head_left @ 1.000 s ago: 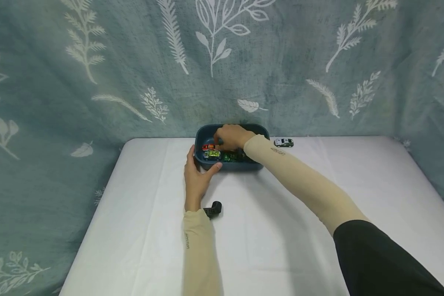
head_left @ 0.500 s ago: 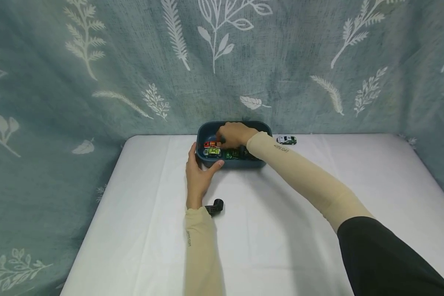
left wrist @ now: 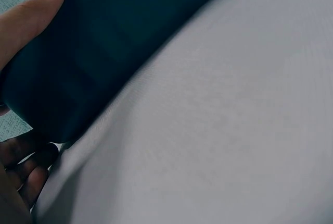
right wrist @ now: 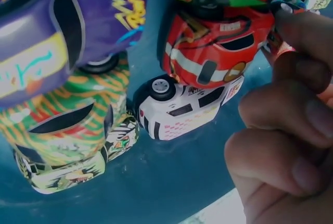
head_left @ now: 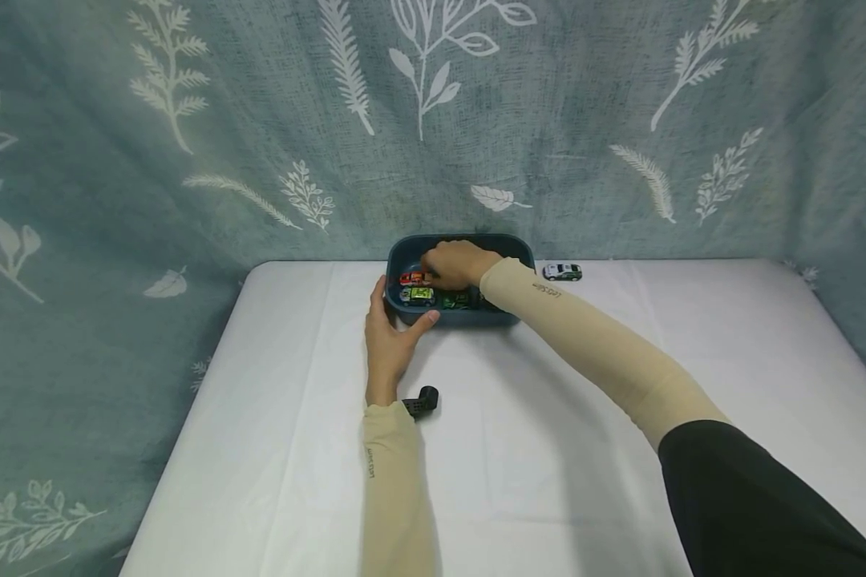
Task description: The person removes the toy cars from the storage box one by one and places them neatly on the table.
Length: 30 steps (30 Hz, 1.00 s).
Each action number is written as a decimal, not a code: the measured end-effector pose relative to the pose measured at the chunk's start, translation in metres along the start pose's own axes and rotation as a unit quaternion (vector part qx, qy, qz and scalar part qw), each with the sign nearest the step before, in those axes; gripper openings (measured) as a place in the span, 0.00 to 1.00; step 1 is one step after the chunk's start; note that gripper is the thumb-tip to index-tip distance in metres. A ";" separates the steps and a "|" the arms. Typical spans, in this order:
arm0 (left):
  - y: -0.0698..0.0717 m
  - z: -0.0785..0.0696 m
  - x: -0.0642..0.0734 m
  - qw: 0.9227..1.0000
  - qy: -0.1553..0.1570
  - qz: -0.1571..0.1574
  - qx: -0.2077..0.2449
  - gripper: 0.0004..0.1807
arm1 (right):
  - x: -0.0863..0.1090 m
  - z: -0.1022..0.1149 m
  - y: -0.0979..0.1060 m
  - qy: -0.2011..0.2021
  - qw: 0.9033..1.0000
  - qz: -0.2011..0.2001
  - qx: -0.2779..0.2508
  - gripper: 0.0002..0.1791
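A dark blue bin (head_left: pixel 469 318) stands at the table's far edge, holding several toy cars. My left hand (head_left: pixel 390 344) grips its near left corner; in the left wrist view the thumb (left wrist: pixel 36 18) lies on the bin's side, with other fingers lower down. My right hand (head_left: pixel 456 264) reaches inside, fingers curled, its fingertips at an orange-red toy car (head_left: pixel 414 278). In the right wrist view those curled fingers (right wrist: pixel 281 109) sit beside a red car (right wrist: pixel 218 47), a white car (right wrist: pixel 179 112) and a purple car (right wrist: pixel 67 31); the thumb's hold is hidden.
On the table right of the bin stands a white-and-green toy car (head_left: pixel 562 272). A yellow-green car (head_left: pixel 417 296) and a green car (head_left: pixel 456 300) lie along the bin's near side. A patterned curtain (head_left: pixel 584 120) hangs directly behind the white-covered table (head_left: pixel 274 401).
The head view has shifted slightly. My right hand stays in the bin, fingers now lower and closer to the orange-red car. The left hand keeps its grip on the corner.
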State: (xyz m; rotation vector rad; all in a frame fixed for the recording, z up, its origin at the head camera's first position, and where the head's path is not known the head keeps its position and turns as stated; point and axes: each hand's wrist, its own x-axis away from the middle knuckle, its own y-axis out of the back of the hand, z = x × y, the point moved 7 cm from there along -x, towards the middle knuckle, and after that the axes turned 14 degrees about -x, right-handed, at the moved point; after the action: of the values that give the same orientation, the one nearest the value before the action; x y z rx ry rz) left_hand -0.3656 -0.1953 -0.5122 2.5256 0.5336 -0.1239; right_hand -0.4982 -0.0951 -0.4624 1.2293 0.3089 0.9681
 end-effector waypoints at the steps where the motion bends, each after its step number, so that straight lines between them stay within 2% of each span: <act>1: -0.001 0.000 0.000 1.000 -0.001 0.000 0.000 0.59 | 0.001 -0.001 0.000 0.001 1.000 0.002 0.000 0.17; 7: -0.004 -0.002 0.002 1.000 -0.005 0.001 -0.002 0.58 | 0.015 -0.007 0.007 0.006 1.000 -0.002 -0.019 0.16; 15: 0.000 -0.003 0.001 1.000 0.003 0.000 -0.004 0.59 | 0.047 -0.012 0.037 0.017 0.999 -0.043 -0.003 0.16; 21: 0.000 -0.004 0.004 1.000 0.023 0.002 -0.020 0.58 | 0.088 -0.028 0.056 -0.005 0.999 -0.053 0.011 0.17; 30: -0.001 -0.004 0.007 1.000 0.023 -0.003 -0.021 0.58 | 0.154 -0.060 0.064 -0.036 0.997 -0.074 -0.007 0.18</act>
State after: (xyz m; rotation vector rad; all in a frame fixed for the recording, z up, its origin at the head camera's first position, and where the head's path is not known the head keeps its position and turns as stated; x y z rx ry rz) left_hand -0.3596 -0.1897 -0.5111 2.4912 0.5570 -0.0565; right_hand -0.4778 0.0621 -0.3830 1.2081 0.3301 0.7948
